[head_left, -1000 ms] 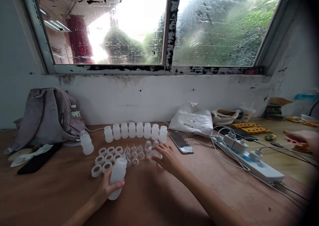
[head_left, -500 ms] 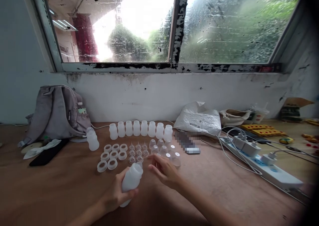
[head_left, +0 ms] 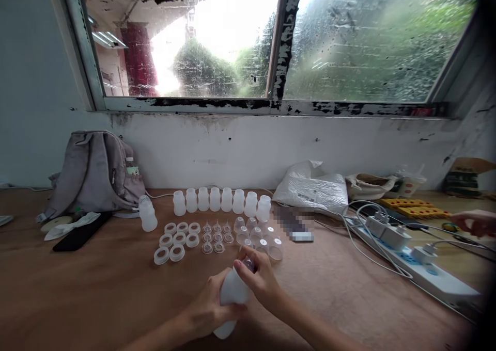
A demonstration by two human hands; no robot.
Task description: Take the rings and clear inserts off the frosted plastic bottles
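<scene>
My left hand [head_left: 215,302] is closed around a milky white baby bottle [head_left: 233,289], held tilted above the table. My right hand [head_left: 259,273] has its fingers closed at the bottle's top, on a clear dome-shaped cap [head_left: 248,262]; the fingers partly cover it, so I cannot tell how it sits. Just beyond lie several clear caps [head_left: 276,249] and, left of them, rows of clear nipples [head_left: 219,248] and white collar rings [head_left: 177,253]. A row of open bottles [head_left: 215,200] stands behind. Another bottle [head_left: 148,214] stands apart at left.
A grey backpack [head_left: 101,173], a black phone-like slab [head_left: 79,237] and tissue lie at left. A silvery bag [head_left: 313,188] rests by the wall. At right are a power strip [head_left: 442,276], its cables and yellow trays [head_left: 418,207]. Another person's hand [head_left: 476,222] reaches in there.
My left hand has shifted right and slightly down with the bottle. My right hand, apart from it before, now touches its top. Another person's hand has appeared at the right edge.
</scene>
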